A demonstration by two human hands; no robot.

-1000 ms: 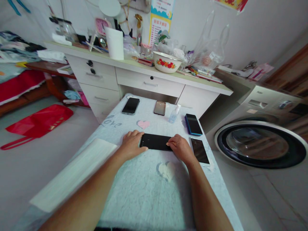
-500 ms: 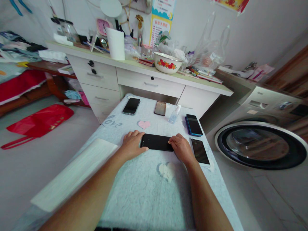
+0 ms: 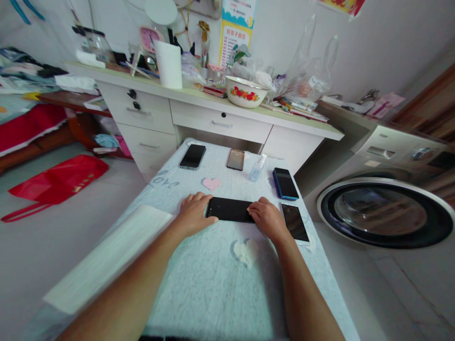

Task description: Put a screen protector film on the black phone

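Note:
A black phone [image 3: 229,210] lies lengthwise across the cloth-covered table [image 3: 213,279], its dark back up. My left hand [image 3: 195,215] grips its left end, thumb at the near edge and fingers at the far edge. At the right end, my right hand [image 3: 266,217] has its fingers bent and pressed together on the phone's surface; whether anything small is pinched there is hidden. Just right of that hand lies a white-edged phone [image 3: 295,222], and beyond it a blue-edged phone [image 3: 286,183].
Farther back on the table are another phone [image 3: 193,157], a phone case [image 3: 235,159] and a clear spray bottle [image 3: 257,168]. A white strip [image 3: 110,255] lies along the left side. Behind stands a desk [image 3: 135,80] with a flowered bowl [image 3: 245,92]; a washing machine [image 3: 384,189] is at right.
The whole view has shifted very slightly. Both hands keep their places on the black phone.

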